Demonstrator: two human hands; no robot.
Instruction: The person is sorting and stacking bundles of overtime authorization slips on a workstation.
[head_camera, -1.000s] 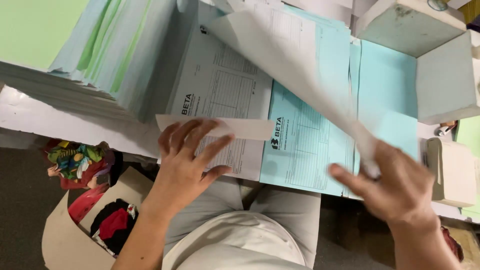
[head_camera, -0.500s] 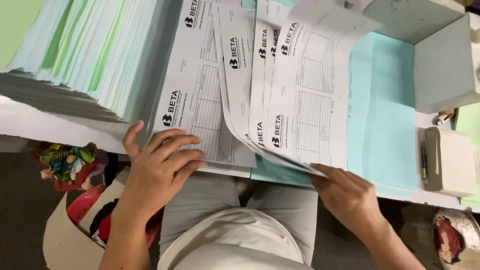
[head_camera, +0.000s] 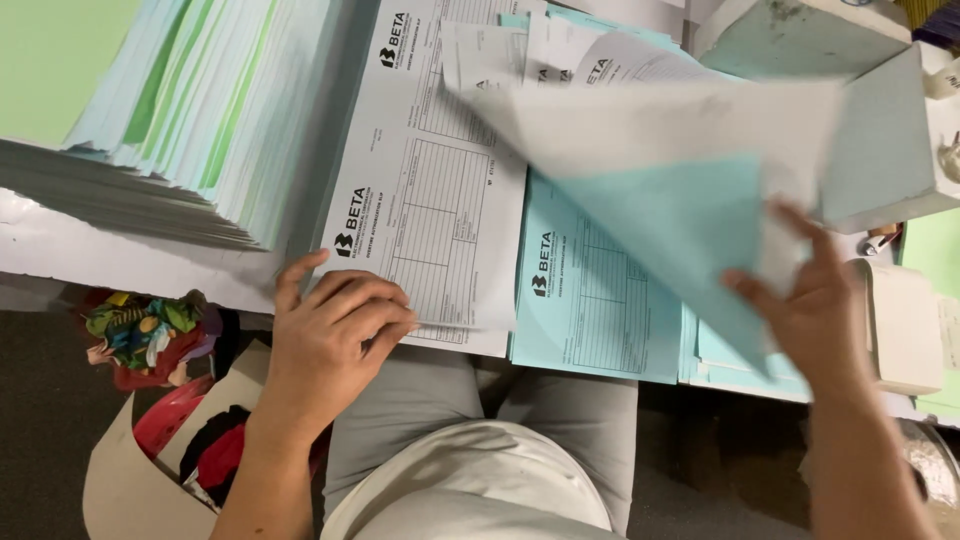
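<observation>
My left hand (head_camera: 330, 335) rests palm down on the near corner of a white printed form (head_camera: 430, 200) that lies on the table edge. My right hand (head_camera: 815, 310) grips a lifted bunch of sheets (head_camera: 680, 150), white on top with a pale blue one beneath, raised and blurred over the table. A pale blue printed form (head_camera: 590, 300) lies flat to the right of the white one. More white forms fan out at the back under the lifted sheets.
A tall slanted stack of white, blue and green paper (head_camera: 170, 120) fills the left. Grey-green boxes (head_camera: 870, 130) stand at the back right, a cream-coloured device (head_camera: 900, 320) beside them. A paper bag with cloth (head_camera: 190, 440) sits on the floor at my left knee.
My right hand has swung the held sheets up and to the right, uncovering the pale blue form. My left hand stays pressed on the white form's corner.
</observation>
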